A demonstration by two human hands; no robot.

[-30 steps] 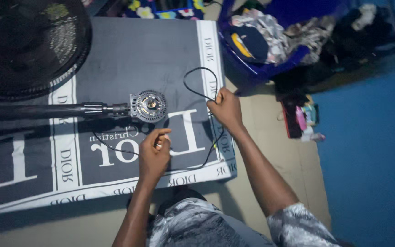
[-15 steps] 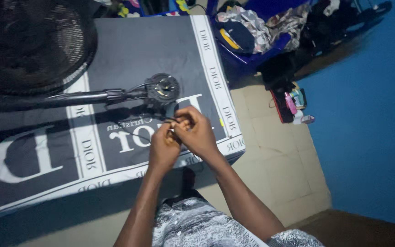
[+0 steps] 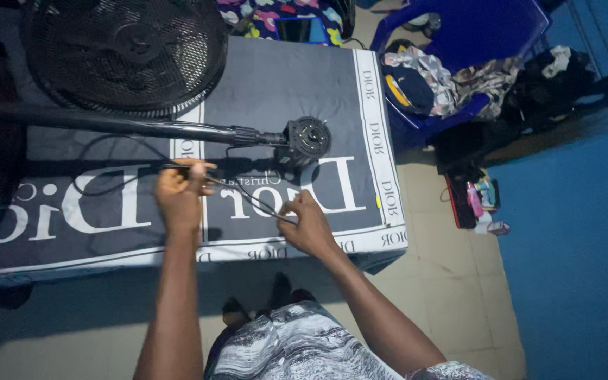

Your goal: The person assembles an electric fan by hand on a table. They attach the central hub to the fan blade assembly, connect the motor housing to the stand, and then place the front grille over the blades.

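both hands have drawn apart since half a second ago: the left hand [image 3: 177, 193] pinches the black wire [image 3: 244, 198] taut, and the right hand [image 3: 309, 224] grips its near end, just near of the fan motor [image 3: 307, 138] on the grey cloth [image 3: 283, 84]. best kept taut, pulled evenly.

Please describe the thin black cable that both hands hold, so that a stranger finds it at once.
On the grey lettered cloth, below the black metal pole, the thin black cable stretches between the left hand and right hand. Unlike the rigid pole, it is hair-thin and slanted.
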